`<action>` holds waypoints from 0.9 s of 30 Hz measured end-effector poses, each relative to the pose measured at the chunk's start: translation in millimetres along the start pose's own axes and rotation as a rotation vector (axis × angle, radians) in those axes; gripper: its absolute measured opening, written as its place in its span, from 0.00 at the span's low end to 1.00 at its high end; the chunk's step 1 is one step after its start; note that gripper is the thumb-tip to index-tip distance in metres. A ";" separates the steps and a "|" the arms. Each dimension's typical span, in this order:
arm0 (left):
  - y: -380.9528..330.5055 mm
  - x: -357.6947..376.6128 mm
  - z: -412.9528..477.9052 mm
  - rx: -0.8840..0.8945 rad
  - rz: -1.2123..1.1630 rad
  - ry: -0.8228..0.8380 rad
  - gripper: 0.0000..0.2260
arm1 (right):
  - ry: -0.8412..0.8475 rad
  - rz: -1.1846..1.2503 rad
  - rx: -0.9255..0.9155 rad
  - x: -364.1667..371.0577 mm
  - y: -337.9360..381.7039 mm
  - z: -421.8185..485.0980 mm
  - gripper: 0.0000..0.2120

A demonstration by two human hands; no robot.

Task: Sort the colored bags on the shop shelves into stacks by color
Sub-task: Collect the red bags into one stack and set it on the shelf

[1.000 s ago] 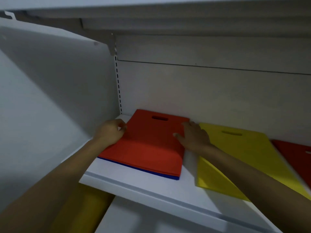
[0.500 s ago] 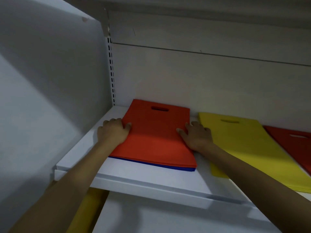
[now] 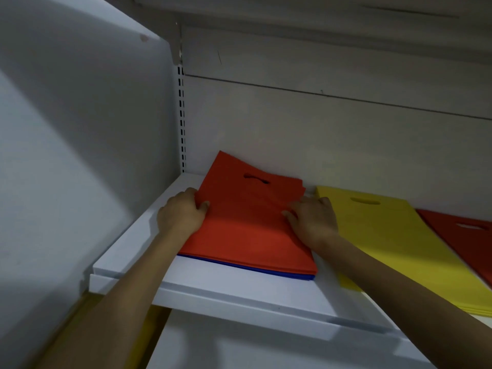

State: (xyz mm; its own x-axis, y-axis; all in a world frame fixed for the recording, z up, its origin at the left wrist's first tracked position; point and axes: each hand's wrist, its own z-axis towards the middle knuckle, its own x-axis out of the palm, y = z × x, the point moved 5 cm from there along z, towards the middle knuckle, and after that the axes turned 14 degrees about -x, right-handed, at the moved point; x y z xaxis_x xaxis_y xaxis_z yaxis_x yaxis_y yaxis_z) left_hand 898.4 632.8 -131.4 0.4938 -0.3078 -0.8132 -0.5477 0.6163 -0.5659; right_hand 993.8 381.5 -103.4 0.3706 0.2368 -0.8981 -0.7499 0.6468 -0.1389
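A stack of red bags (image 3: 247, 225) lies on the white shelf (image 3: 234, 291), with a blue bag (image 3: 266, 271) showing as a thin edge beneath it. The far end of the top red bags is lifted against the back wall. My left hand (image 3: 181, 217) grips the stack's left edge, thumb on top. My right hand (image 3: 314, 222) grips its right edge, fingers curled onto the red surface. To the right lies a stack of yellow bags (image 3: 394, 246), and further right a second pile of red bags (image 3: 468, 243), cut off by the frame.
A white side panel (image 3: 80, 155) closes the shelf on the left and a slotted upright (image 3: 181, 115) runs up the back corner. Another shelf hangs overhead. Something yellow (image 3: 138, 339) sits on the level below, mostly hidden by my left arm.
The far end of the red stack has risen off the shelf and tilted up against the back wall. Both hands have closed tighter on its side edges.
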 end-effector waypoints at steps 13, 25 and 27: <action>-0.6 -24.5 -10.4 -0.001 -0.225 -0.267 0.08 | -0.361 1.452 0.925 9.4 -12.0 -20.2 0.27; -67.9 -54.9 -20.6 0.188 -0.446 -0.271 0.06 | -0.478 0.706 0.499 -53.9 -72.1 -22.4 0.13; -89.5 -50.8 -25.8 0.215 -0.454 -0.247 0.07 | -0.523 0.684 0.498 -64.0 -93.3 -35.8 0.12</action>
State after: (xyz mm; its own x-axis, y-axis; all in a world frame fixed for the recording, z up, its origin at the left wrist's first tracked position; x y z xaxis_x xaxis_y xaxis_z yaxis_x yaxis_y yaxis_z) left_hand 904.9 574.6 -42.9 0.8058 -0.4139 -0.4235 -0.1058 0.6031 -0.7906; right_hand 1020.5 280.0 -47.8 0.2290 0.8847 -0.4060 -0.6208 0.4540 0.6392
